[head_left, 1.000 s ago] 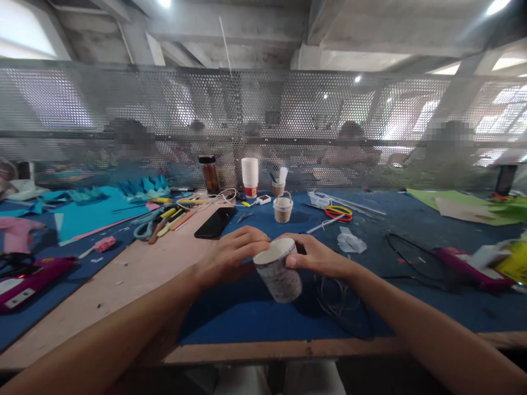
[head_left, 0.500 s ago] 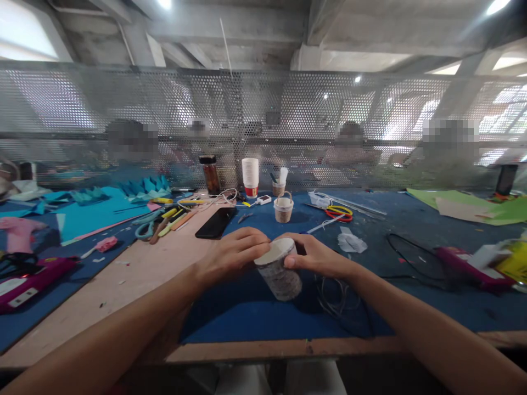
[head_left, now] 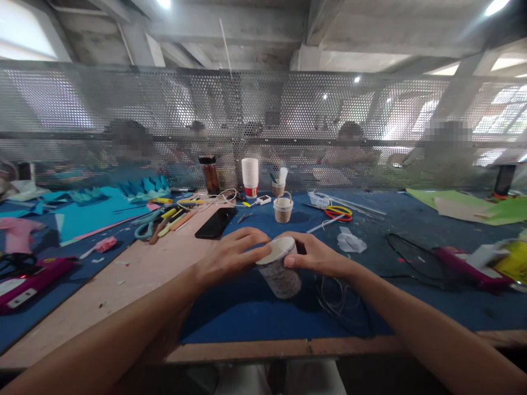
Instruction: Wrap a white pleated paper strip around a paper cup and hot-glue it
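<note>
A paper cup [head_left: 282, 280] with a rough grey-white wrapping tilts toward the left above the blue table mat, its open mouth facing up and leftward. My right hand [head_left: 315, 255] is closed around its upper right side, thumb pressed on the outside wall and the other fingers behind. At the left of the rim, the fingers of my left hand [head_left: 236, 249] are bent against the cup's edge; its thumb is hidden. Beyond the hands stands a small basket-like cup [head_left: 283, 210] with a looped handle. A loose coil of thin clear cord [head_left: 335, 296] lies right of the held cup.
Stacked paper cups [head_left: 250, 178] and a dark bottle [head_left: 210, 175] stand before the perforated screen. A phone [head_left: 215, 223], pliers and other tools [head_left: 164, 222] lie left; orange-handled scissors [head_left: 340, 213] lie right. Power strips [head_left: 35, 282] sit at both sides. People are beyond the screen.
The cup and both hands stay nearly in place. My left fingers have shifted slightly at the rim.
</note>
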Tool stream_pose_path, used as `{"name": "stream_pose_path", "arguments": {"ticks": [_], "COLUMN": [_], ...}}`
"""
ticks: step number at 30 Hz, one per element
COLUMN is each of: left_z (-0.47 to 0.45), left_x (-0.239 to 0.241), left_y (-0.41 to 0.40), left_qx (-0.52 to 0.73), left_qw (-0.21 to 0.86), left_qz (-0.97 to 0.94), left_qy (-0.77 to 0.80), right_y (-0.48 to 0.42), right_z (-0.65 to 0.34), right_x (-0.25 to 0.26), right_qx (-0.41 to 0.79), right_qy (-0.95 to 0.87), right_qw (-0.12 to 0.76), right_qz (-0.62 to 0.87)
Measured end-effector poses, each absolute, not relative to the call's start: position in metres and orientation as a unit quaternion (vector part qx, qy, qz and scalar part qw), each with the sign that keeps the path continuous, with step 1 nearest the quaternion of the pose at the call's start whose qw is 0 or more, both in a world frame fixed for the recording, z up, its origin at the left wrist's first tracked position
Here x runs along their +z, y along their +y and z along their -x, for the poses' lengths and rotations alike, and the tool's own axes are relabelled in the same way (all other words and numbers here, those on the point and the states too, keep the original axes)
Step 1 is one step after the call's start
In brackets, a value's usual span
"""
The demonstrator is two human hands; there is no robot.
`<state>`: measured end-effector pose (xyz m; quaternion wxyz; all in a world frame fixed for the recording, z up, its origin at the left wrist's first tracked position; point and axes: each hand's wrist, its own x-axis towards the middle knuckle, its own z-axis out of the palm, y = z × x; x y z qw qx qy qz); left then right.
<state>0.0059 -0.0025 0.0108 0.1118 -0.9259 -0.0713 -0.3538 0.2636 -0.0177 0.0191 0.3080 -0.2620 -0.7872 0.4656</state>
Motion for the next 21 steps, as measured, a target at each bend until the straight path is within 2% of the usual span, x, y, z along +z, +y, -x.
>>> {"name": "stream_pose_path", "arguments": {"ticks": [3, 5, 10, 12, 17, 21], "left_z": [-0.01, -0.013, -0.017, -0.018, -0.021, -0.023], "left_x": [0.005, 0.002, 0.003, 0.005, 0.001, -0.003], "left_y": [-0.003, -0.005, -0.013, -0.015, -0.014, -0.012], "left_qx": [-0.414, -0.457, -0.471, -0.467, -0.466, -0.462], "left_qw": [0.051, -0.006, -0.238, -0.298, -0.378, -0.39], "left_qz": [0.905, 0.876, 0.799, 0.772, 0.716, 0.707], "left_qy": [-0.087, -0.153, -0.287, -0.31, -0.356, -0.368], "right_y": [-0.017, -0.016, -0.016, -0.017, -0.02, -0.02], "right_z": [-0.264, -0.263, -0.262, -0.261, -0.259, -0.257], "right_x": [0.02, 0.019, 0.017, 0.017, 0.015, 0.013], "right_qx": [0.474, 0.479, 0.45, 0.413, 0.326, 0.302], "right_qy": [-0.776, -0.766, -0.775, -0.793, -0.832, -0.847], "right_qw": [0.323, 0.337, 0.342, 0.34, 0.321, 0.306], "right_qz": [0.263, 0.264, 0.284, 0.294, 0.314, 0.311]}}
